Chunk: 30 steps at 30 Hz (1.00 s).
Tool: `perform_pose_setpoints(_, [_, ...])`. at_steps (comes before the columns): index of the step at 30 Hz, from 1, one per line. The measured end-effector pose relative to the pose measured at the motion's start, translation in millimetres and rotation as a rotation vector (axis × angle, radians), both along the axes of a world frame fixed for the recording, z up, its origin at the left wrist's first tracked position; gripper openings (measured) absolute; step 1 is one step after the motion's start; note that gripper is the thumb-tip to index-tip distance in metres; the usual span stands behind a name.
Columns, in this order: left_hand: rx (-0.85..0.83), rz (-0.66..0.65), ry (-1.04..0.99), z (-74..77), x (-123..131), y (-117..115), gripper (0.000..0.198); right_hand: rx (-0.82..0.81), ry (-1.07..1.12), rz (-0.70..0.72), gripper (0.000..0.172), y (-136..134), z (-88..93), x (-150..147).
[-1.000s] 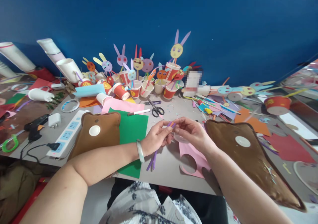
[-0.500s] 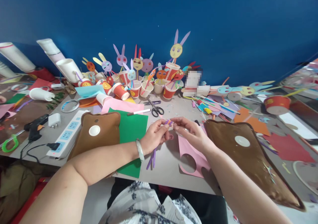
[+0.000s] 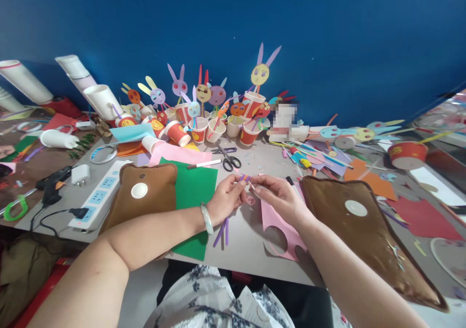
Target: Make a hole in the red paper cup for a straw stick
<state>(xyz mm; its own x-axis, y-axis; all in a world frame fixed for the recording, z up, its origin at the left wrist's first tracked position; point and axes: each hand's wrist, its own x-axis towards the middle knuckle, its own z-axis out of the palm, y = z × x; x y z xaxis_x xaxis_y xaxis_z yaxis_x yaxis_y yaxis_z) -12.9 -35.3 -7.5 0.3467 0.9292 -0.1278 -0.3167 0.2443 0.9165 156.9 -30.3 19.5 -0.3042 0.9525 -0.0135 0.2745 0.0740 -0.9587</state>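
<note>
My left hand (image 3: pixel 226 199) is closed round two purple straws (image 3: pixel 223 230), whose lower ends stick out below my palm over the grey table (image 3: pixel 240 243). My right hand (image 3: pixel 278 196) pinches at the straws' upper tips (image 3: pixel 244 177), where something small and pink shows between the fingers; I cannot make it out. Both hands meet just above a pink paper sheet (image 3: pixel 282 226) with a round hole cut in it. A green paper sheet (image 3: pixel 192 187) lies left of my hands.
Two brown flat pouches (image 3: pixel 143 192) (image 3: pixel 358 221) flank my hands. Behind stand scissors (image 3: pixel 229 159), a white marker (image 3: pixel 204 164), red paper cups with rabbit figures (image 3: pixel 251 106), stacked white cups (image 3: pixel 100 100), a power strip (image 3: pixel 98 196), a glue gun (image 3: pixel 54 182) and paper scraps (image 3: pixel 367 175).
My right hand has slid slightly left and closed onto the straw tips; the straws have dropped a little in my left hand. The rest of the table is unchanged.
</note>
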Motion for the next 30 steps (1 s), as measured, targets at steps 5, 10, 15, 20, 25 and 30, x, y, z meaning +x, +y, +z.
perform_pose_setpoints(5, [-0.006, 0.005, 0.015, 2.2, 0, -1, 0.037, -0.089, 0.132, 0.029, 0.038, 0, -3.5, 1])
perform_pose_setpoints(10, [-0.047, -0.028, 0.01, 1.0, 2, -4, 0.035, -0.192, 0.183, 0.048, 0.037, 4, -5.5, 4])
perform_pose_setpoints(15, [-0.049, -0.045, 0.009, 0.5, 2, -6, 0.033, -0.266, 0.22, 0.036, 0.031, 4, -3.5, 4])
perform_pose_setpoints(20, [-0.059, -0.051, 0.014, 1.7, 2, -4, 0.034, -0.298, 0.246, 0.059, 0.031, 6, -5.6, 7])
perform_pose_setpoints(25, [-0.039, -0.078, 0.024, 0.0, 2, -3, 0.037, -0.307, 0.213, 0.101, 0.032, 8, -7.7, 11])
perform_pose_setpoints(30, [-0.035, -0.181, -0.005, 1.4, 2, -7, 0.041, -0.319, 0.234, 0.157, 0.04, 7, -4.9, 10])
